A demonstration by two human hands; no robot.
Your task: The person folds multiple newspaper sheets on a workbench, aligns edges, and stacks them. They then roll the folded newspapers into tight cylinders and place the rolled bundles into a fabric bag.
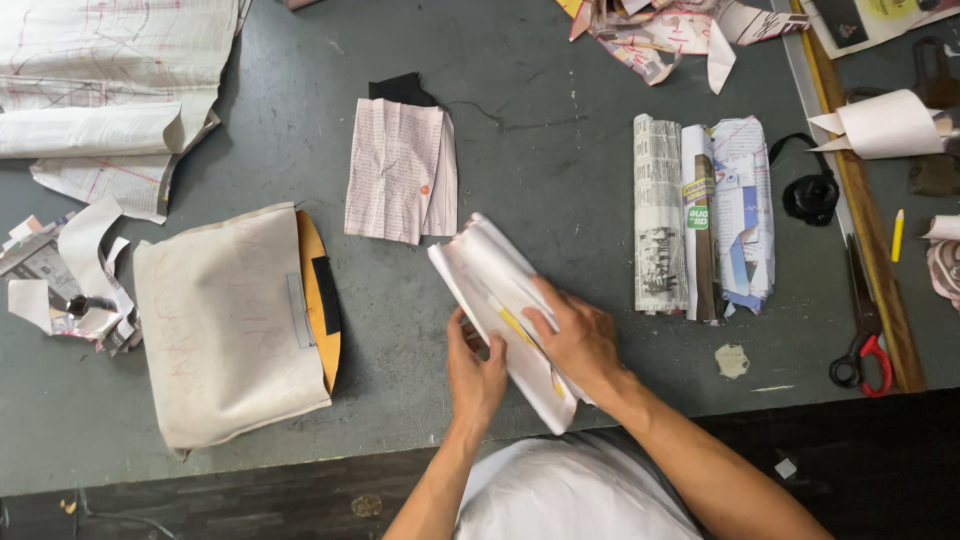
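A folded white paper packet (487,280) lies slanted on the grey table (560,190) near its front edge. My right hand (578,338) presses flat on the packet's lower half, fingers spread over it. My left hand (474,368) grips the packet's left edge, thumb and fingers curled around the fold. Just beyond the packet lies a folded piece of lined paper (398,170) with a black piece under it.
Three rolled newspaper bundles (700,215) lie to the right. Red-handled scissors (862,345) and a wooden ruler (870,220) sit at the right edge, with a black tape roll (811,196). A beige paper bag (228,320) with an orange piece lies left; paper scraps lie around.
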